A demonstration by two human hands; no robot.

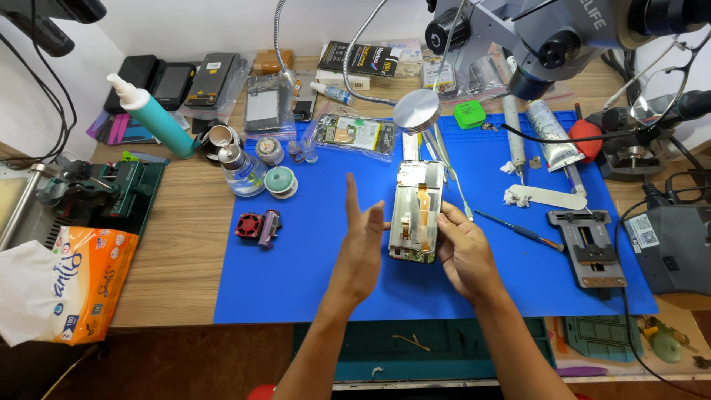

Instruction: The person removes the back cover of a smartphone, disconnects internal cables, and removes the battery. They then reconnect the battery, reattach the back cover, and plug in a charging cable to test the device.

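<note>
Both forearms reach forward; the left hand (361, 248) is open with fingers spread, the right hand (465, 252) has fingers curled.

microscope (563, 37) cut off at top edge, opened phone (417, 211) partly hidden by right hand (465, 252)

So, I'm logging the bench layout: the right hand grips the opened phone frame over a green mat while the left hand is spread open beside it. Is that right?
Not quite. The mat is blue, not green, as the head view shows. The rest holds: the right hand grips the opened phone frame, and the left hand is spread open beside it.
</note>
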